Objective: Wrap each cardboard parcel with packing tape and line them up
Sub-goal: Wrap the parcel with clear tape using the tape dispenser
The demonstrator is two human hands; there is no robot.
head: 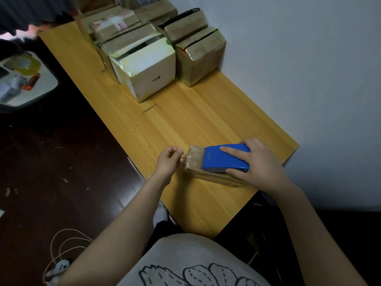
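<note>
Parcel (193,162) (tape-wrapped) under blue dispenser (224,159), right hand (257,162) gripping.

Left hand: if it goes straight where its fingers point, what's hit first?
The left hand points right at the tape-covered left end of the flat parcel, close to its fingertips. It likely meets that first, before the blue object the right hand grips. Height gap is unclear.
</note>
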